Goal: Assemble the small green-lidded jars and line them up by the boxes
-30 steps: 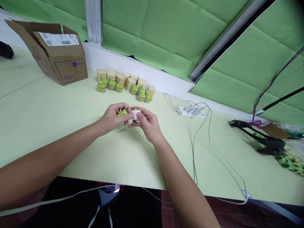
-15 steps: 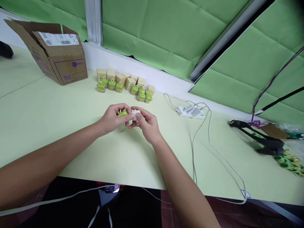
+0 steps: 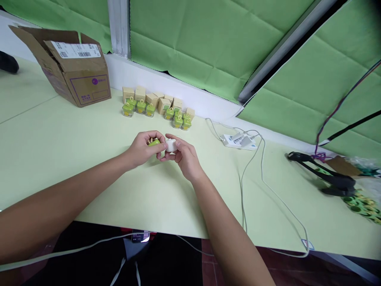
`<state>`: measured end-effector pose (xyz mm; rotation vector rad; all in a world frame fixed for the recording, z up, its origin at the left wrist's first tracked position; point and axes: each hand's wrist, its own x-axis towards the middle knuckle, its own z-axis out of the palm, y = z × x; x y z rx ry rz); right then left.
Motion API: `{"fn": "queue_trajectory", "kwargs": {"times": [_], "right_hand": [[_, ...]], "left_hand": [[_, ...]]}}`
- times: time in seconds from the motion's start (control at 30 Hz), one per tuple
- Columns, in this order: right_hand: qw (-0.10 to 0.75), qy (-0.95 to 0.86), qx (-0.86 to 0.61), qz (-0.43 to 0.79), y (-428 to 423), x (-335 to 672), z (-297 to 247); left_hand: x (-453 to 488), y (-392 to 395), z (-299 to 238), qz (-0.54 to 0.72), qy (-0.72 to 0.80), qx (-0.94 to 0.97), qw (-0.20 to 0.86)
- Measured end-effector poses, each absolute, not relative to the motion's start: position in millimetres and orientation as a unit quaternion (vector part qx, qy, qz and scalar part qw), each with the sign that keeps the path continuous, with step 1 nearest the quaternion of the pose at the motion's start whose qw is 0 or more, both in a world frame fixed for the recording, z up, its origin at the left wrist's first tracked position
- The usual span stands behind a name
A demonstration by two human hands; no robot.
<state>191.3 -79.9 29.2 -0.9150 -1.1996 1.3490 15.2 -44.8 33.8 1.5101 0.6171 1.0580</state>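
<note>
Above the middle of the table, my left hand (image 3: 142,147) is closed round a small green-lidded jar (image 3: 154,142) with a pale loop on top. A small white rounded piece (image 3: 171,145) sits at the jar's right end, between my two hands. My right hand (image 3: 189,159) pinches this white piece from the right, its thumb and forefinger at its edge. Fingers cover much of the jar, so I cannot tell whether the white piece is fixed to it. Beyond my hands stand several similar green-lidded jars (image 3: 141,106) with clear bodies.
Small tan boxes (image 3: 164,106) stand behind the jars along the wall. An open cardboard carton (image 3: 89,85) is at the back left. A white power strip (image 3: 238,142) trails cables across the table (image 3: 220,190). On the right lie a black handled object (image 3: 330,178) and green parts (image 3: 361,206).
My right thumb has shifted right, so more of the white piece shows. The left hand keeps its hold on the jar in nearly the same place.
</note>
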Motion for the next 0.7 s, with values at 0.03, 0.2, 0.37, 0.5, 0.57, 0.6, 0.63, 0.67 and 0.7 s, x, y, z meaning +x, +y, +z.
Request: {"fn": "queue_trajectory", "kwargs": {"times": [0.03, 0.2, 0.37, 0.5, 0.57, 0.6, 0.63, 0.67, 0.7], "right_hand": [[0.529, -0.503, -0.380, 0.568, -80.2, 191.7, 29.5], [0.523, -0.515, -0.373, 0.567, -82.8, 192.7, 31.0], [0.522, -0.528, -0.366, 0.561, -84.5, 191.3, 32.7], [0.521, -0.534, -0.378, 0.548, -84.6, 189.6, 33.7], [0.520, -0.537, -0.383, 0.543, -84.4, 188.9, 34.0], [0.520, -0.539, -0.384, 0.541, -84.4, 188.6, 34.2], [0.519, -0.541, -0.384, 0.539, -84.5, 188.3, 34.4], [0.520, -0.541, -0.385, 0.537, -84.6, 188.1, 34.5], [0.520, -0.542, -0.386, 0.536, -84.7, 187.9, 34.7]], "left_hand": [[15.2, -44.9, 34.0, 0.448, 0.262, 0.643, 0.563], [14.3, -45.9, 35.2, 0.449, 0.258, 0.641, 0.566], [13.7, -47.2, 36.6, 0.445, 0.257, 0.638, 0.574], [14.2, -47.4, 36.3, 0.446, 0.257, 0.638, 0.573], [14.5, -47.2, 35.9, 0.446, 0.258, 0.638, 0.572], [14.7, -47.1, 35.7, 0.446, 0.259, 0.638, 0.572], [14.9, -47.0, 35.5, 0.447, 0.260, 0.637, 0.572], [15.1, -46.8, 35.3, 0.447, 0.259, 0.636, 0.573], [15.2, -46.7, 35.1, 0.448, 0.258, 0.635, 0.574]]}}
